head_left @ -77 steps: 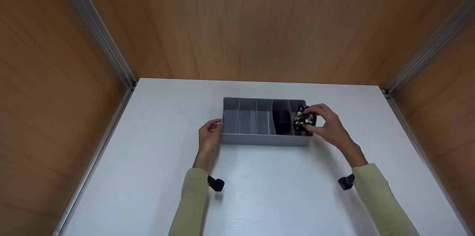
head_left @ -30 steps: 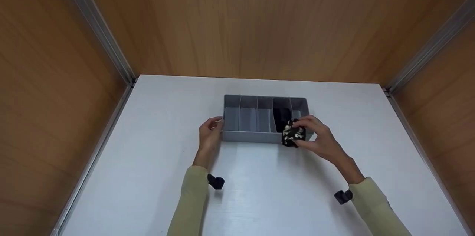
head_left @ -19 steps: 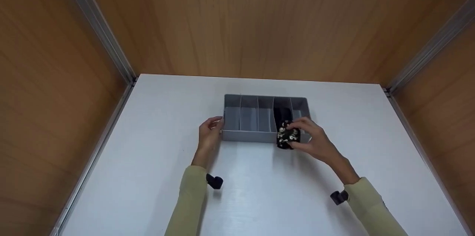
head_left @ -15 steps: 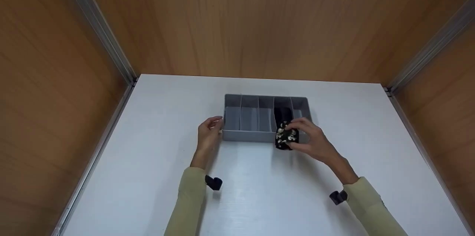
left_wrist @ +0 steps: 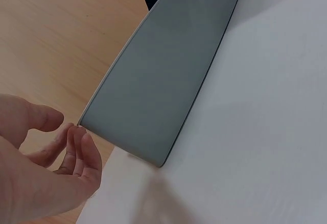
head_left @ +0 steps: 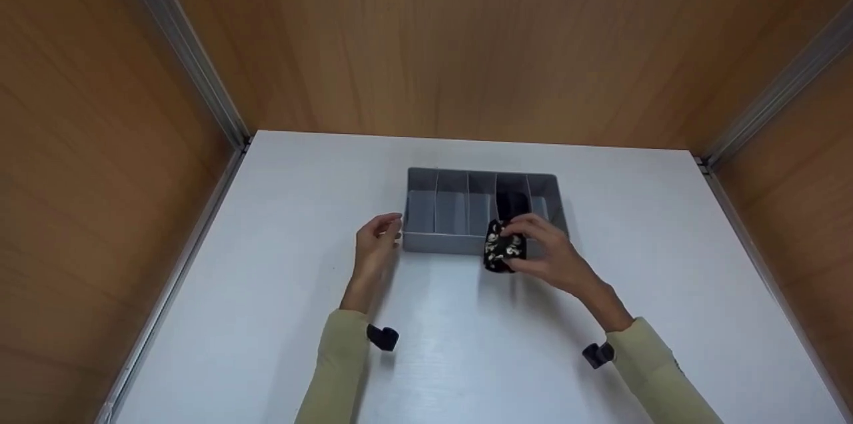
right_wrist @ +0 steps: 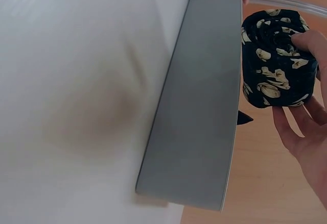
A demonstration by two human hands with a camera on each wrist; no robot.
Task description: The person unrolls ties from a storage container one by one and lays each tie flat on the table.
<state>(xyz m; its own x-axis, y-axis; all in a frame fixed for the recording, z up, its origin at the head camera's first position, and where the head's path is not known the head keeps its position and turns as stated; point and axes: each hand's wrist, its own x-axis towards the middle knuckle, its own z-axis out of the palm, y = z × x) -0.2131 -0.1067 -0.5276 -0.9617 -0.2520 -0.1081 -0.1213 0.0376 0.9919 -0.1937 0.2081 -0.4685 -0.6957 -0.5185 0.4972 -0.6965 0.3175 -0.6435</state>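
My right hand (head_left: pixel 553 254) pinches a rolled-up dark cloth (right_wrist: pixel 278 63) with a pale flower print, thumb on one side and fingers on the other. In the head view this flowered roll (head_left: pixel 503 247) is over the front wall of a grey divided box (head_left: pixel 443 243). A plain black cloth piece (head_left: pixel 512 204) lies in the second compartment from the right, partly hidden by the roll and hand. Beside the box's left end, my left hand (head_left: pixel 374 244) has loosely bent fingers and holds nothing. In the left wrist view its fingertips (left_wrist: pixel 89 147) are close to the box corner; contact cannot be told.
The box stands on a white table (head_left: pixel 440 344) towards its back edge. Wooden panels (head_left: pixel 433 44) rise behind and at both sides, with metal rails (head_left: pixel 193 44) at the corners. A dark pointed tip (right_wrist: pixel 244 118) shows past the box rim in the right wrist view.
My right hand has lifted the flowered roll from the rightmost compartment and carried it left and towards me, over the front wall. My left hand stays by the box's left end, with a slight gap now showing.
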